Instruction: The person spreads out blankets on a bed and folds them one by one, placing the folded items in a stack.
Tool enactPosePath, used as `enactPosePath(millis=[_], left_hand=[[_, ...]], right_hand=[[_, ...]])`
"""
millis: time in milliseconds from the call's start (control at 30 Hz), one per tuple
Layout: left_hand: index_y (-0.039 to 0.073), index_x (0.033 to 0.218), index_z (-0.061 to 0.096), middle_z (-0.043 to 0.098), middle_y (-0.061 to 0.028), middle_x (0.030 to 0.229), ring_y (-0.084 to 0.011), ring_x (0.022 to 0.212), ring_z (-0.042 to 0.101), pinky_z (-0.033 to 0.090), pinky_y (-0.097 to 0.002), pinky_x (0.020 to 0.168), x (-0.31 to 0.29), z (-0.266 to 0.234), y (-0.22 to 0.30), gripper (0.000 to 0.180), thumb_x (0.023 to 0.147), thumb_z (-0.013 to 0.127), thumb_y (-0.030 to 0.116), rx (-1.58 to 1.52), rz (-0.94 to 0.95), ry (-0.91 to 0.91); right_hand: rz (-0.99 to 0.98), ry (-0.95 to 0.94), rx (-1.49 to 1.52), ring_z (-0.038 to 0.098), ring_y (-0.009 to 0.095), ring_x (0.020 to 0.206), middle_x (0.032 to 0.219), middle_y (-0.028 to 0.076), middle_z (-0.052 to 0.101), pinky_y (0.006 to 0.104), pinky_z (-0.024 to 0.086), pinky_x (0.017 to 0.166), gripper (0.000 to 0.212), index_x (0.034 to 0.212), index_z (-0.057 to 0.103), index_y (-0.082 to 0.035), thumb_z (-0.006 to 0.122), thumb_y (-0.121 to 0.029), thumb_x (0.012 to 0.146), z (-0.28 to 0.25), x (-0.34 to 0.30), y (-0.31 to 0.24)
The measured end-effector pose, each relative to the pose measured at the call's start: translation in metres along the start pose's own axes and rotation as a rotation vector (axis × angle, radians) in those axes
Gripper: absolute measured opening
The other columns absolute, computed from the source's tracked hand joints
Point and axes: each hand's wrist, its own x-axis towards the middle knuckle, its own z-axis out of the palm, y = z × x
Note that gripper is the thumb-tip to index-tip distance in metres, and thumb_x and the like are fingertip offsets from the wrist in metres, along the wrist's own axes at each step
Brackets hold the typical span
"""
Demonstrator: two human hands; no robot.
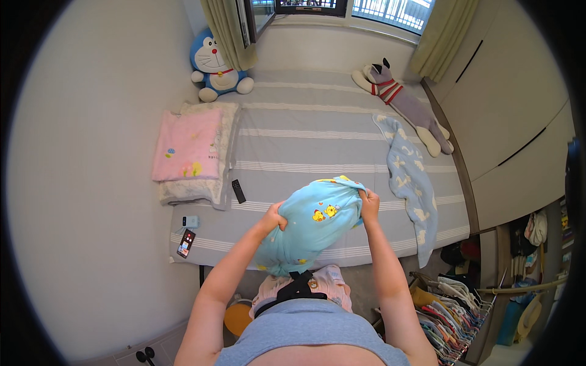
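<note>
A turquoise blanket (314, 213) printed with yellow chicks hangs bunched in front of me, over the near edge of the bed. Its left side is gripped by my left hand (274, 218), fingers curled into the fabric. At the upper right corner my right hand (368, 206) is closed on the same blanket. The cloth bulges between the two hands and its lower end falls toward my lap. Under and behind it lies the grey striped bed sheet (293, 146).
On the bed's left are a folded pink blanket (189, 143) on a pillow, a black remote (238, 191), a phone (186, 243) and a small blue device (190, 221). Plush toys (220, 67) sit at the back. A blue throw (410, 177) lies right; hanging clothes (448, 317) stand near right.
</note>
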Motion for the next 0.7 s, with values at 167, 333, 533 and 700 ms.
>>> enactPosePath(millis=[167, 333, 533, 700], left_hand=[[-0.003, 0.108, 0.046, 0.058, -0.0083, 0.081, -0.0194, 0.070, 0.057, 0.045, -0.0226, 0.054, 0.019, -0.029, -0.023, 0.061, 0.047, 0.044, -0.005, -0.382, -0.126, -0.295], [-0.003, 0.107, 0.046, 0.058, -0.0080, 0.084, -0.0203, 0.073, 0.057, 0.045, -0.0229, 0.056, 0.016, -0.006, 0.002, 0.059, 0.049, 0.045, -0.005, -0.748, -0.331, -0.131], [-0.002, 0.100, 0.050, 0.056, -0.0092, 0.086, -0.0211, 0.074, 0.055, 0.045, -0.0271, 0.061, 0.025, -0.003, 0.012, 0.048, 0.052, 0.048, -0.003, -0.651, -0.137, -0.007], [0.004, 0.093, 0.053, 0.054, -0.0128, 0.088, -0.0246, 0.079, 0.052, 0.044, -0.0344, 0.071, 0.023, 0.015, 0.013, 0.029, 0.065, 0.055, 0.012, 0.352, 0.436, 0.830]], right_hand=[[0.463, -0.388, 0.872, 0.049, 0.015, 0.092, 0.103, 0.009, 0.052, 0.0273, 0.041, 0.078, 0.040, 0.113, 0.046, -0.001, 0.048, -0.027, 0.083, 0.013, -0.017, -0.002], [0.339, -0.735, 0.294, 0.038, 0.019, 0.111, 0.123, 0.010, 0.037, 0.0310, 0.032, 0.092, 0.059, 0.125, 0.030, -0.001, 0.052, -0.029, 0.078, 0.051, -0.053, -0.020], [0.442, -0.436, 0.660, 0.044, 0.021, 0.103, 0.113, 0.012, 0.045, 0.0334, 0.039, 0.083, 0.049, 0.119, 0.037, -0.001, 0.049, -0.028, 0.080, 0.072, -0.047, -0.010], [0.698, 0.118, 0.832, 0.052, 0.023, 0.091, 0.107, 0.012, 0.048, 0.0341, 0.044, 0.074, 0.040, 0.114, 0.040, -0.001, 0.047, -0.026, 0.083, 0.082, -0.045, -0.048]])
